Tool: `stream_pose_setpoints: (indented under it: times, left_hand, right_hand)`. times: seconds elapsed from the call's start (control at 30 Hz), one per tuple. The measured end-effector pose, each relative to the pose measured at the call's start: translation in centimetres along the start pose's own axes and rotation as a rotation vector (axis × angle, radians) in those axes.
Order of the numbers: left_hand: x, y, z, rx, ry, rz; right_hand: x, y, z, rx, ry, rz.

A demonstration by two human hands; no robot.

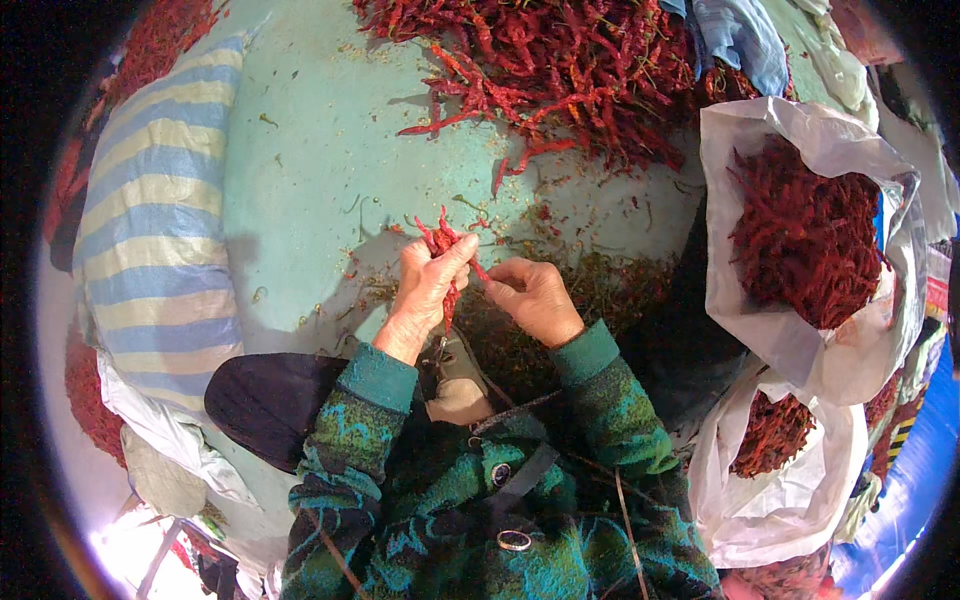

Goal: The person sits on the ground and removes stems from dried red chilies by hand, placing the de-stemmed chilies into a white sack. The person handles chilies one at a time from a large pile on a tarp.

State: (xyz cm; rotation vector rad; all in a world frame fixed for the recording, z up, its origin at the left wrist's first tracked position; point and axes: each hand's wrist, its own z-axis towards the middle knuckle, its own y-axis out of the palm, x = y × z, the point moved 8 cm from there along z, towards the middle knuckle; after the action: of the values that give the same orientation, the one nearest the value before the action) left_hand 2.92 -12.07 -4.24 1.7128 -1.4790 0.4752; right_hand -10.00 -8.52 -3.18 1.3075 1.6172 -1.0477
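Observation:
Several dried red chili peppers are bunched in my left hand, which is closed around them, their tips sticking out above and below the fist. Just to the right, my right hand pinches the end of one red chili between thumb and fingertips; its other end reaches the left hand. Beyond both hands lies a large heap of dried red chilies on the pale green floor sheet. Loose stems and seeds are scattered beneath and around the hands, with a darker pile of stems at the right.
A striped blue and cream sack lies along the left. At the right stand an open white sack of dark red chilies and, nearer me, another white sack with chilies inside. Blue cloth rests by the heap. A shoe shows below my hands.

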Motion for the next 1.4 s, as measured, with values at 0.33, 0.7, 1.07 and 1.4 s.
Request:
stream_pose_setpoints:
  times: [0.33, 0.7, 1.07, 1.4]
  left_hand:
    - [1.1, 0.1, -0.3, 0.084, 0.217, 0.320]
    - [-1.5, -2.9, 0.7, 0.228, -0.093, -0.118]
    - [-1.1, -2.3, 1.1, 0.169, -0.080, -0.222]
    - [-0.5, -2.1, 1.0, 0.179, -0.038, -0.197]
  right_hand:
    - [2.7, 0.6, -0.9, -0.218, 0.426, 0.352]
    - [-4.4, 1.1, -1.7, -0.274, -0.066, 0.368]
    - [-2.3, -3.4, 6.1, 0.326, -0.130, -0.642]
    - [-1.3, -2.1, 7.8, 0.370, -0.059, -0.490]
